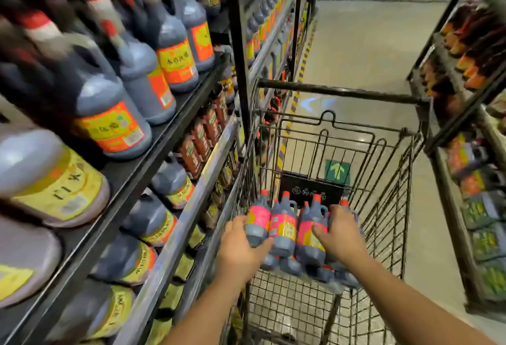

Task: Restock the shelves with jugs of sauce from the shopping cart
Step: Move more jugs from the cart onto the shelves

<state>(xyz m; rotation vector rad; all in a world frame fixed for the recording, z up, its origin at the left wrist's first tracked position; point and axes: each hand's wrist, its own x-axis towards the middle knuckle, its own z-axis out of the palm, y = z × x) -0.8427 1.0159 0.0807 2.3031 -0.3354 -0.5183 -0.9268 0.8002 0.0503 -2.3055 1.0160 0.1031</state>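
A wire shopping cart (388, 207) stands in the aisle with several dark sauce jugs (283, 225) upright in it, red caps and pink-yellow labels. My left hand (241, 251) grips the leftmost jug (257, 221) from the left and below. My right hand (341, 232) wraps around a jug on the right side of the row (309, 232). More jugs lie beneath the upright row. The shelves (175, 136) on the left hold many similar jugs with orange and yellow labels.
A black upright post (241, 51) of the left shelving stands just beside the cart's left wall. Another rack of bottles (471, 152) lines the right side. The aisle floor (364, 51) runs ahead past the cart handle (339, 91).
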